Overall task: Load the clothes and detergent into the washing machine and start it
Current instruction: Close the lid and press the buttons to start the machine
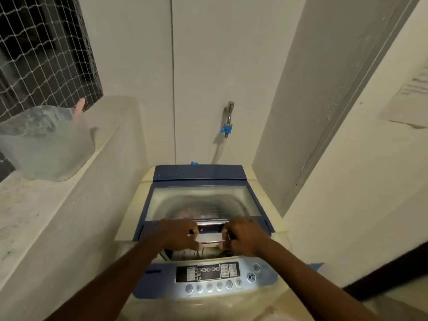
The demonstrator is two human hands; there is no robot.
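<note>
A cream top-load washing machine (266,295) stands in front of me, with a blue-framed glass lid (203,201). Both of my hands grip the lid's silver front handle (208,237): my left hand (179,235) at its left end, my right hand (243,236) at its right end. The front edge of the lid sits slightly raised, with a dark gap under it. Through the glass I make out the steel drum and pinkish clothes (190,213), blurred. The control panel (208,276) with its row of round buttons lies just below my wrists. No detergent is visible.
A translucent plastic tub (46,147) sits on the concrete ledge (30,205) to my left, below a netted window (44,54). A wall tap with a blue hose connector (227,129) is behind the machine. A wall with a paper sheet (410,98) stands close on the right.
</note>
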